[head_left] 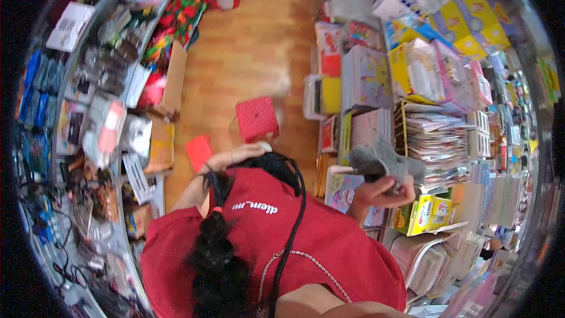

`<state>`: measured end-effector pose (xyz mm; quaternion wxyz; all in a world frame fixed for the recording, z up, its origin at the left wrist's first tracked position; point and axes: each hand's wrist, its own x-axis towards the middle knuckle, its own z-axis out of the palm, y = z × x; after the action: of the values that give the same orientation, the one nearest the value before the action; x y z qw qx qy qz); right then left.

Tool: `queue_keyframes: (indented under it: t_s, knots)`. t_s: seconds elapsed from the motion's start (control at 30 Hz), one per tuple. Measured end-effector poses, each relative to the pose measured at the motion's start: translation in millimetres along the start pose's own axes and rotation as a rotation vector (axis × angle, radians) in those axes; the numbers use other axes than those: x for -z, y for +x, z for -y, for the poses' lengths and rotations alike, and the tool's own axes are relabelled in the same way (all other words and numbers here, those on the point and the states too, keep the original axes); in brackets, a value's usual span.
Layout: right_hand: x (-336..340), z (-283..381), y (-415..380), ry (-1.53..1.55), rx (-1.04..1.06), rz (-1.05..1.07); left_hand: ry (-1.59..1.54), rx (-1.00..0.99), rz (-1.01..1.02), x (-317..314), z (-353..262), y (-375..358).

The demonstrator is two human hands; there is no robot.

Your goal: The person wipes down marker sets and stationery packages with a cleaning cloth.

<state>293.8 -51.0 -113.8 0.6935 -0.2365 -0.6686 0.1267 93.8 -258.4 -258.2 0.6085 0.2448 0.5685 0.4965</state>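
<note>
Already the right hand (382,191) grips a grey plush toy (385,165) lifted off the shelf's front edge (353,171), while the left hand (238,154) rests flat on hair.

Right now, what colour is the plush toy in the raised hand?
Grey; the plush toy shows best in the head view, held by the right hand.

My one camera sits on my head and looks steeply down through a wide fisheye lens, so my red cotton shirt (306,241) and dark braided hair (218,259) crowd the frame from about 6 o'clock, very near the lens. The orange wooden plank floor (247,53) runs away toward 12 o'clock, seen from well above. Cluttered grey display shelves (88,118) curve along 9 o'clock and stacked colourful paper goods (412,70) along 3 o'clock.
</note>
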Motion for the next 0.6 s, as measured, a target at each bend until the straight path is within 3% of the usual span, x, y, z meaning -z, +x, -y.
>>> queue_keyframes:
  t_s: [0.1,0.2,0.3,0.37,0.43,0.53,0.6]
  knots:
    - [-10.2,-11.0,-22.0,0.136,0.039,0.181,-0.353,0.252,-0.172,-0.9,10.9,-17.9]
    - [-18.6,-16.5,-44.7,0.276,-0.067,0.377,-0.512,0.093,-0.211,26.9,61.0,-26.1]
    - [-26.9,-23.6,-65.9,0.242,-0.249,0.513,-0.412,0.09,-0.46,54.5,121.8,-41.7]
    - [-41.0,-28.1,-68.1,0.238,-0.297,0.579,-0.457,0.158,-0.804,51.6,145.4,-68.5]
    - [-59.0,-32.0,-66.9,0.212,-0.323,0.63,-0.658,0.279,-0.906,80.9,259.0,-83.2]
    - [-90.0,-39.8,-64.8,0.202,-0.438,0.645,-0.869,0.323,-1.032,76.0,291.9,-100.3]
    - [-103.6,-47.3,-69.4,0.164,-0.492,0.665,-0.848,0.32,-1.041,81.3,295.5,-95.2]
